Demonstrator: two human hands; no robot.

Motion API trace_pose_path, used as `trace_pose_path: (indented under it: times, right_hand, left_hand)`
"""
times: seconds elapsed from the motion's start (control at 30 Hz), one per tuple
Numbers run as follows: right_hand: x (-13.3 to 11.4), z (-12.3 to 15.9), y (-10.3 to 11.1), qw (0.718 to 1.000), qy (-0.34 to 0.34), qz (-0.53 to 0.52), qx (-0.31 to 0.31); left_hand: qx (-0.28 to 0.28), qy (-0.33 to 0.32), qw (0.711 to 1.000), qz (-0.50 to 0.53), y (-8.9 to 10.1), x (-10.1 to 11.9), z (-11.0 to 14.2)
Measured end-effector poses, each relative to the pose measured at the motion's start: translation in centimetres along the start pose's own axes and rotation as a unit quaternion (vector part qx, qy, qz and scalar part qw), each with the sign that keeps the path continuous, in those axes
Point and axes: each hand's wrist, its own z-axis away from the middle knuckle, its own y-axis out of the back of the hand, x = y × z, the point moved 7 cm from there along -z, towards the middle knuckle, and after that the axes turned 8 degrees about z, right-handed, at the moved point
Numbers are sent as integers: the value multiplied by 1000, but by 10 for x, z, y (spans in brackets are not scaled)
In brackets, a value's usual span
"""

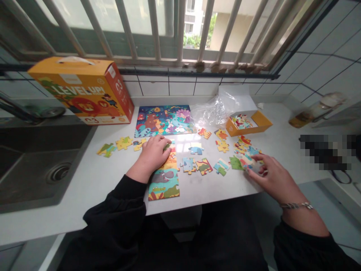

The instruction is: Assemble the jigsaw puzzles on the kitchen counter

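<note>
White countertop (84, 169) under barred window (153, 34) carries partly assembled jigsaw puzzle (164, 183), near front edge. It shows grey hippo above green crocodile, right side notched. Your left hand (153, 152) covers its upper part, fingers bent, close together; grip under them cannot be told. Your right hand (272, 174) is at loose puzzle pieces (235, 163), fingers curved, hold unclear. Orange box (81, 94) stands near sink (28, 162).

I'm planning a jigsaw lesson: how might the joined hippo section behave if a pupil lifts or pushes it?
The hippo section looks thin and flat, so it is probably light and unlikely to roll. Visible seams between pieces suggest it could sag or separate if lifted by one edge. Pushed flat, it may slide over the smooth-looking countertop.
</note>
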Motion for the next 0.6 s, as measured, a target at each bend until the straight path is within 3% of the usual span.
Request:
trace_pose_path:
  times: [0.17, 0.37, 0.47, 0.6]
  right_hand:
    - [-98, -26, 0, 980, 170, -95, -43]
    - [-216, -91, -44, 940, 320, -91, -81]
    - [-245, -110, -72, 931, 344, -54, -111]
    - [-251, -114, -94, 925, 355, -16, -137]
  left_hand:
    - [0, 2, 1000, -2, 0, 0, -1]
    - [1, 0, 1000, 3, -1, -2, -1]
    - [7, -2, 1000, 6, -1, -3, 0]
    - [9, 0, 1000, 6, -2, -2, 0]
